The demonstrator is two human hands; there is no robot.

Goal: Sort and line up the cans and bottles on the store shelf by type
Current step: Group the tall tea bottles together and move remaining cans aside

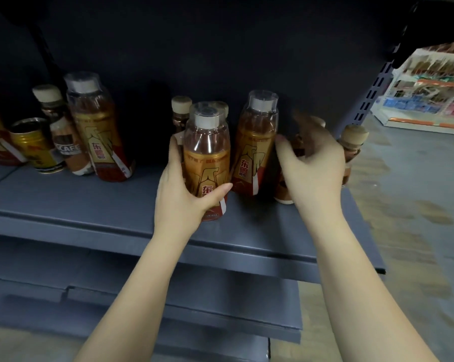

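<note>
My left hand (184, 194) is wrapped around an orange energy-drink bottle (207, 163), thumb across its label, the base low over the front of the grey shelf (95, 205); whether it rests on the board I cannot tell. My right hand (312, 163) is spread wide and reaching in behind a second, matching bottle (256, 150), toward a small brown coffee bottle (295, 173) it half hides; it grips nothing that I can see. I judge I am gathering the orange bottles into one row. Next I would set this one beside its twin and clear the coffee bottle aside. Further back another coffee bottle (180, 113) stands behind my held one. Far left wait a third orange bottle (100, 131), a Nescafe bottle (63, 137) and a gold can (33, 145), mixed and crowded.
</note>
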